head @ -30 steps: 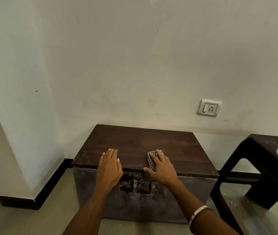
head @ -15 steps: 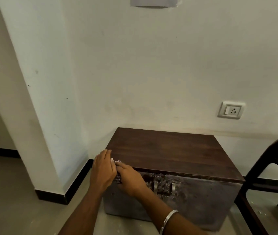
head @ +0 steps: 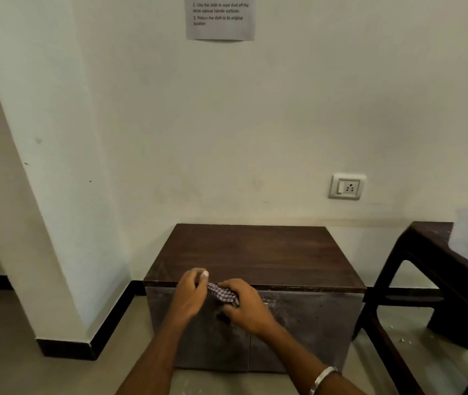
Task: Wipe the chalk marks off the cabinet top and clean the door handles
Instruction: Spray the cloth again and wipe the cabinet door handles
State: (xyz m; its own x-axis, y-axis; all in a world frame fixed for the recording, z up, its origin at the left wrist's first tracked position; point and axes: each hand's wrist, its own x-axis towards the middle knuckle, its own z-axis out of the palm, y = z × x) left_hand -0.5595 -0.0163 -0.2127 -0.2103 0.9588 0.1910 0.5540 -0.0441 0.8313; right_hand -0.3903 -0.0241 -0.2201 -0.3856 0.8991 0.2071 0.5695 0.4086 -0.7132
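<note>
Hands bunched on a checked cloth at the cabinet's front edge

Cabinet, low with a dark wood-grain top and dull grey doors, stands against the pale wall beside a dark table. Just under its front lip, the right hand is clamped on a small crumpled purple-and-white checked cloth; the left hand sits curled close against the cloth's left side, whether gripping it is unclear.

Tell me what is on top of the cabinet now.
The cabinet top looks bare dark wood, with no clear chalk marks. Only the left hand reaches its front edge. The right hand holds the cloth below that edge, hiding the handles.
</note>
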